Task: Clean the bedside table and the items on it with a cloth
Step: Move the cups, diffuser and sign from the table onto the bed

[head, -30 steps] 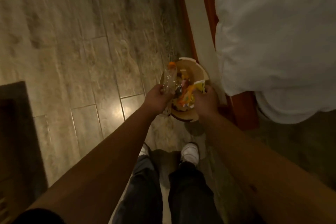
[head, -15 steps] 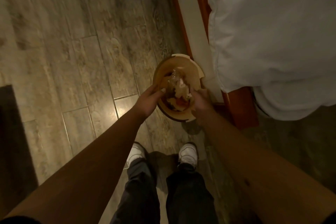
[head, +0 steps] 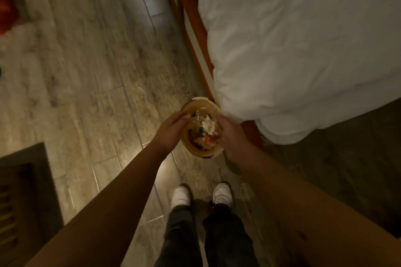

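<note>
Bin (head: 196,151) full of trash, between both hands | left hand (head: 171,129) grip wide on rim | right hand (head: 231,134) grip: cannot tell | arms stretched down

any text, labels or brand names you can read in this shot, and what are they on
None can be read.
The wrappers in the round bin show orange and white patches, but any print on them is too small and blurred.
The white shoes, white duvet and tiled floor show no lettering.
</note>
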